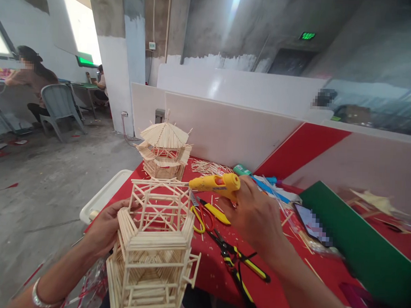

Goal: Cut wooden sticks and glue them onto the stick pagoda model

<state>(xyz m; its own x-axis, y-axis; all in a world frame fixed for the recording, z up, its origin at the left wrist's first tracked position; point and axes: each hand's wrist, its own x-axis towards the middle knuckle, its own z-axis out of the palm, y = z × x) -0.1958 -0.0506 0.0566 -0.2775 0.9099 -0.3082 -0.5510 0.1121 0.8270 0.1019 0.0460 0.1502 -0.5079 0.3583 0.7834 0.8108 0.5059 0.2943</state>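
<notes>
Right hand: fingers closed round the grip of a yellow glue gun, nozzle aimed left at the open top frame of the stick tower. Left hand: fingers wrapped on the tower's left wall, seemingly steadying it, tilted, at the near edge of the red surface. Behind: roofed stick pavilion. Alongside, within reach: scissors, pliers.

Stick tower in my L hand: bare pale wood, matt. Glue gun, R hand: yellow plastic, semi-gloss.
</notes>
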